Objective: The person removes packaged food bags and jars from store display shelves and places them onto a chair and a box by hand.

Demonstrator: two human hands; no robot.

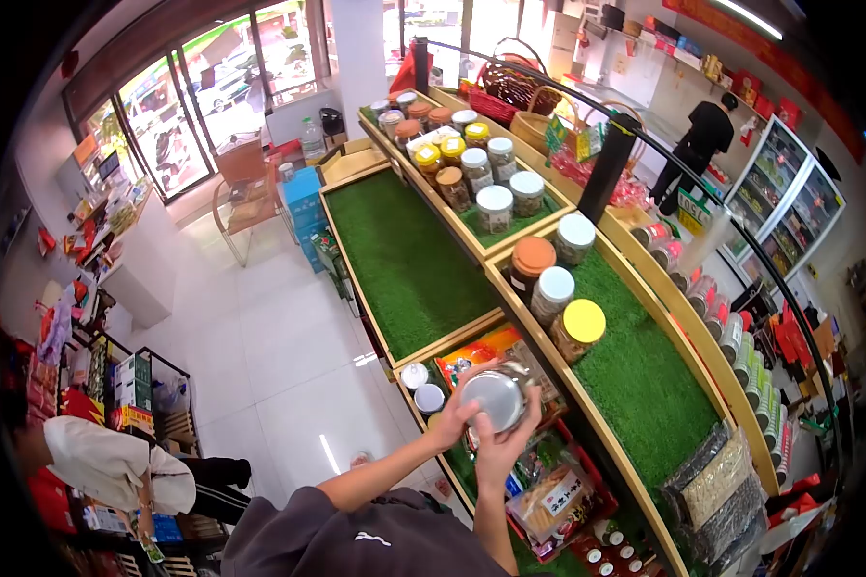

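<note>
A clear jar with a pale, whitish lid [495, 398] is held in both hands over the lower shelf, its lid facing up toward me. My left hand [452, 419] closes round its left side, and my right hand [503, 446] grips its near right side. What the jar contains is hard to make out. Just left of it stand two white-lidded jars [429, 398]. An orange packet [479, 352] lies behind the held jar. Below my right hand, a red crate [601, 500] holds packaged goods, including a clear-wrapped pack [551, 502].
The upper turf-lined shelf [635, 385] carries several jars, among them a yellow-lidded one [578, 330], and bagged grains [717, 486]. More jars [496, 207] stand farther back. One person [120, 466] is at lower left, another [704, 144] near the fridge.
</note>
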